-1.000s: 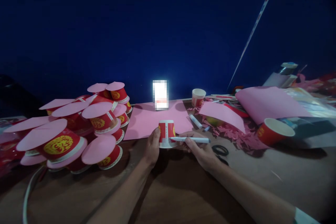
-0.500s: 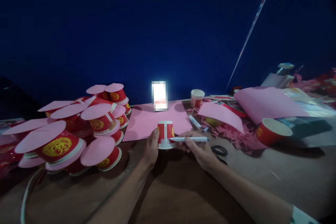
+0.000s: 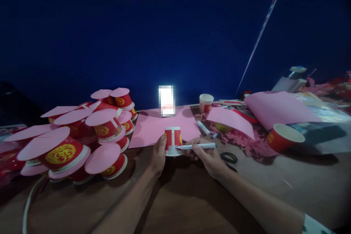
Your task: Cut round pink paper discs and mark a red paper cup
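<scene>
My left hand (image 3: pixel 158 155) is closed around the left side of a red paper cup (image 3: pixel 169 139), which is held upside down with its white rim at the bottom. The cup bears a white strip with small print and a yellow pattern at its edges. Between the fingers of my right hand (image 3: pixel 205 155) is a white marker (image 3: pixel 201 146), lying nearly level. Its tip points left and meets the lower part of the cup's white strip. Some right-hand fingers are tucked behind the marker, near the cup's right side.
Pink paper (image 3: pixel 142 131) lies beyond the cup, with a bright phone (image 3: pixel 166 101) upright on it. Left are stacked cups with pink discs (image 3: pixel 101 117). On the right are a marker cap (image 3: pixel 215 135), scissors (image 3: pixel 229 157), pink scraps (image 3: pixel 255 139) and an open red cup (image 3: pixel 285 138).
The marker tip has shifted slightly left and down on the cup's white strip. Both hands keep their hold, and the cup stays in almost the same place.
</scene>
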The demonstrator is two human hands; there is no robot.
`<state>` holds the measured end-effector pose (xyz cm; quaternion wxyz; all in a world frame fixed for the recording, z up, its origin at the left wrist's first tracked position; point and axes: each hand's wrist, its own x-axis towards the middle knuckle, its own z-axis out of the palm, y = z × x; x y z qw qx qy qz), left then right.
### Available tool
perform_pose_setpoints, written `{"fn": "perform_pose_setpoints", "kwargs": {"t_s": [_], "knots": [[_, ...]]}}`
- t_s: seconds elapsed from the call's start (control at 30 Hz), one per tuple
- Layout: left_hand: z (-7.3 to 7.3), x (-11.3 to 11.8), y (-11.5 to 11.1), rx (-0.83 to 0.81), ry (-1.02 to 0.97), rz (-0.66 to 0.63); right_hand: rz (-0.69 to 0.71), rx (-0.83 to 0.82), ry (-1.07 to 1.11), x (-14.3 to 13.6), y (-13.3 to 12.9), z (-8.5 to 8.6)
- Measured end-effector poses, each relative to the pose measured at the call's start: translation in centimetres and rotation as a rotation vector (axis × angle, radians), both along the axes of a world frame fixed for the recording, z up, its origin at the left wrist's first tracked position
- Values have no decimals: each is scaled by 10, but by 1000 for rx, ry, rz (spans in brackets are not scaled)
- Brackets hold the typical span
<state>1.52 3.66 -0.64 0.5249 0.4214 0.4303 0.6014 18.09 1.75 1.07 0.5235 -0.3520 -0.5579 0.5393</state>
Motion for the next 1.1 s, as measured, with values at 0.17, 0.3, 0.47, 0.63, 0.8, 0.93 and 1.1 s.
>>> {"fn": "perform_pose_setpoints", "kwargs": {"t_s": [0.17, 0.3, 0.47, 0.63, 0.8, 0.93, 1.1], "knots": [[-1, 0, 0, -5, -12, -1, -23, -6, 35, 0, 1, -2], [1, 0, -1, -16, -2, 2, -2, -15, -8, 1, 0, 0], [1, 0, -1, -21, 15, -4, -19, -18, 28, 0, -1, 0], [0, 0, -1, 8, 11, -21, -23, -14, 9, -1, -1, 1], [2, 0, -1, 13, 21, -34, -16, 0, -19, 0, -1, 3], [3, 1, -2, 20, 16, -29, -17, 8, -27, -1, -2, 3], [3, 1, -1, 16, 15, -12, -36, 15, -34, -1, -2, 5]]}}
